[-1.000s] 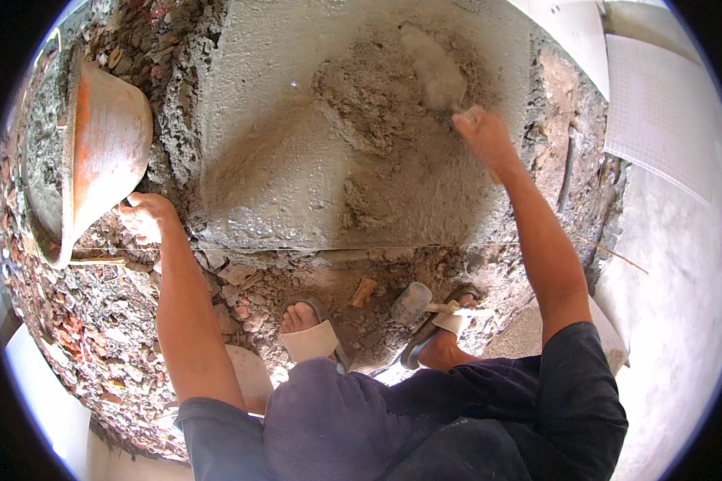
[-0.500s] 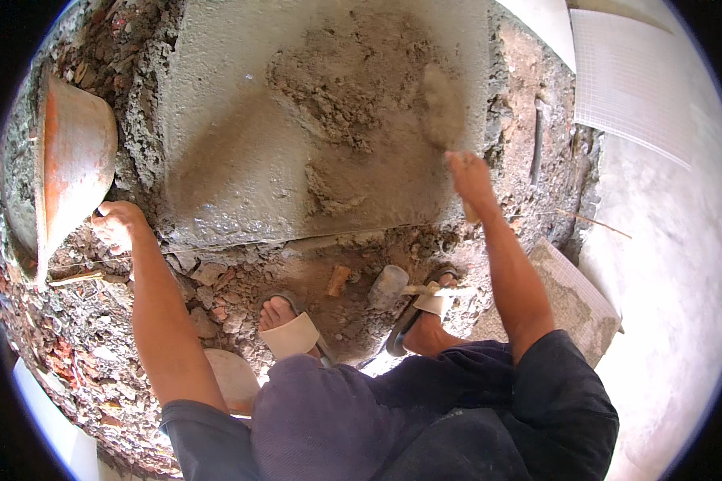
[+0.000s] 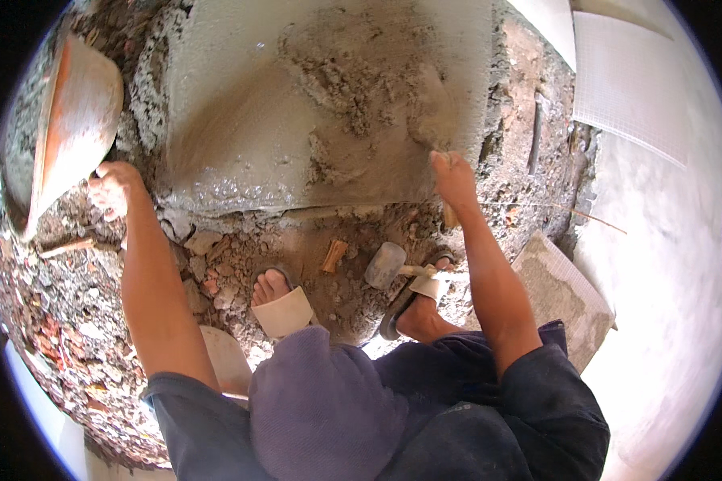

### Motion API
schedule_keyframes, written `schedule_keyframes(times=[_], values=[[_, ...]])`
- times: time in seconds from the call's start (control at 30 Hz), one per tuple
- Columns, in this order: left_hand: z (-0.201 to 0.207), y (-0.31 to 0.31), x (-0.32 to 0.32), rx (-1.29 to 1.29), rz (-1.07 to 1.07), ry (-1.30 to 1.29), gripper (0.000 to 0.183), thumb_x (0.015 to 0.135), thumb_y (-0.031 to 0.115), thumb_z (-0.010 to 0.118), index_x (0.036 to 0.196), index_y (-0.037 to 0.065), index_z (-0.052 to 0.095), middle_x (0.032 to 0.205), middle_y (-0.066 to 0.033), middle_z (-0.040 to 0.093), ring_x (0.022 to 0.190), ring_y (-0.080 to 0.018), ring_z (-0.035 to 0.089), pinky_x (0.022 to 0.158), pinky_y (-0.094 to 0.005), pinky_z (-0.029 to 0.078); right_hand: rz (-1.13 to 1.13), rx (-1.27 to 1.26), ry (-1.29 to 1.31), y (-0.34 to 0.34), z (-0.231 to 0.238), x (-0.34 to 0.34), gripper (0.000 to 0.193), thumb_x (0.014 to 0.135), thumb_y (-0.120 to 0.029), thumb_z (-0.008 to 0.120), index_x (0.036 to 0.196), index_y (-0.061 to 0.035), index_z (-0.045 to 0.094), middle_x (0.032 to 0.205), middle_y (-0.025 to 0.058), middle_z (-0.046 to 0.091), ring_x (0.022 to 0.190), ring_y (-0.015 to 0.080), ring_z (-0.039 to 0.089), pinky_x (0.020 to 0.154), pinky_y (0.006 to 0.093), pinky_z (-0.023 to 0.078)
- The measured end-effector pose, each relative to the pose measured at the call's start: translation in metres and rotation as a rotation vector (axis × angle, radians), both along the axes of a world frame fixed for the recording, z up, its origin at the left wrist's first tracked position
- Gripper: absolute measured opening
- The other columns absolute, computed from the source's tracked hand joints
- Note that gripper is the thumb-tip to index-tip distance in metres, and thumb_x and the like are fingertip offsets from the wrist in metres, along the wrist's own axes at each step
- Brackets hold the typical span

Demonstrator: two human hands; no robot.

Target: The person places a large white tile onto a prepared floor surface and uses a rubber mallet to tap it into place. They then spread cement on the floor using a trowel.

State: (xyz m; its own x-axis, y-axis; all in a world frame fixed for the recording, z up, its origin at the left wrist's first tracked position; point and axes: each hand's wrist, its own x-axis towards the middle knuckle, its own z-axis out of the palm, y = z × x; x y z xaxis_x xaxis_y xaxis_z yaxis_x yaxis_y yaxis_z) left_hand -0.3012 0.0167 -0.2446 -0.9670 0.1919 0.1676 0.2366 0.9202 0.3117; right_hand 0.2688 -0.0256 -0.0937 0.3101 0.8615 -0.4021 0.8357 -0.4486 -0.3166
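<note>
My right hand (image 3: 455, 180) is closed around the handle of a trowel (image 3: 436, 108). Its blade, blurred and coated in grey, is over the wet mortar (image 3: 341, 104) spread on the pale slab (image 3: 233, 180). My left hand (image 3: 114, 191) has its fingers curled beside the outer wall of an orange and whitish basin (image 3: 84, 112). Whatever those fingers hold, if anything, is hidden. The basin appears tilted, with grey stuff partly visible on its far side.
Between my sandaled feet lie a mallet (image 3: 385, 266) and a broken brick piece (image 3: 334, 256). Rubble (image 3: 72, 321) covers the left side. A thin string (image 3: 521, 204) runs along the slab's near edge. At the right are a mortar-smeared tile (image 3: 565, 301) and a pale gridded sheet (image 3: 630, 84).
My right hand has shifted slightly left with the trowel, whose blade has come nearer to me. My left hand stays beside the basin. The whole view has shifted a little.
</note>
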Motion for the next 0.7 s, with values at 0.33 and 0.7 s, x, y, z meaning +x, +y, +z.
schedule_keyframes(times=[0.33, 0.7], values=[[0.025, -0.006, 0.017, 0.065, -0.012, -0.051, 0.049, 0.093, 0.039, 0.037, 0.128, 0.008, 0.05, 0.126, -0.0106, 0.053, 0.124, -0.0262, 0.043, 0.106, -0.0594, 0.022, 0.037, -0.107, 0.184, -0.037, 0.001, -0.121, 0.045, 0.092, -0.043, 0.055, 0.094, 0.0022, 0.058, 0.085, 0.0284, 0.063, 0.085, 0.0486, 0.06, 0.073, 0.0505, 0.047], [0.052, -0.008, 0.032, 0.023, 0.007, -0.233, 0.057, 0.1, 0.046, 0.03, 0.146, 0.011, 0.034, 0.152, -0.0088, 0.035, 0.143, -0.0221, 0.026, 0.113, -0.0528, 0.013, -0.046, -0.446, 0.586, 0.052, 0.029, -0.161, 0.035, 0.092, -0.038, 0.061, 0.097, -0.0031, 0.06, 0.072, 0.0066, 0.058, 0.062, 0.0144, 0.057, 0.054, 0.0335, 0.047]])
